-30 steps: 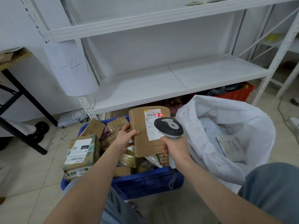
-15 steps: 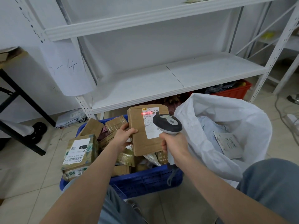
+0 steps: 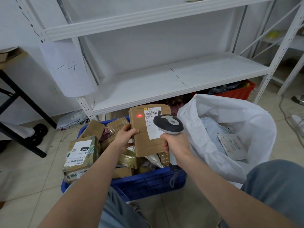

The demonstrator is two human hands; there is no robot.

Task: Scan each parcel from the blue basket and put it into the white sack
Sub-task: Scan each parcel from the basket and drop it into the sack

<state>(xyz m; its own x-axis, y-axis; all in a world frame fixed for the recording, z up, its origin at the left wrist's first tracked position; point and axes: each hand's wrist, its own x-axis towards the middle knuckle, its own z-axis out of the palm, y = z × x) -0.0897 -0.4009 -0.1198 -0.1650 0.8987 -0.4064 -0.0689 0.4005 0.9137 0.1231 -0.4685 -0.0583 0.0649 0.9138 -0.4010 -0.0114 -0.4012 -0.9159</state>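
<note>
A person's left hand point(image 3: 125, 137) holds a cardboard parcel point(image 3: 144, 143) upright above the blue basket point(image 3: 148, 180), fingers curled round its edge, while the right hand point(image 3: 176, 143) grips a scanner point(image 3: 168, 124). Its red dot point(image 3: 139, 115) falls left of the barcode point(image 3: 151, 113); the aim likely needs shifting right. Boxes point(image 3: 80, 150) crowd the basket; the white sack point(image 3: 230, 112) beside it holds pale mailers point(image 3: 232, 143).

The tiled floor point(image 3: 32, 191) bears blue basket point(image 3: 148, 181) (parcel-filled) and white sack point(image 3: 233, 112).

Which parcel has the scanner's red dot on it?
The brown parcel held by the left hand over the blue basket, facing the scanner in the right hand; the dot sits left of its white label. Others lie in the basket.
</note>
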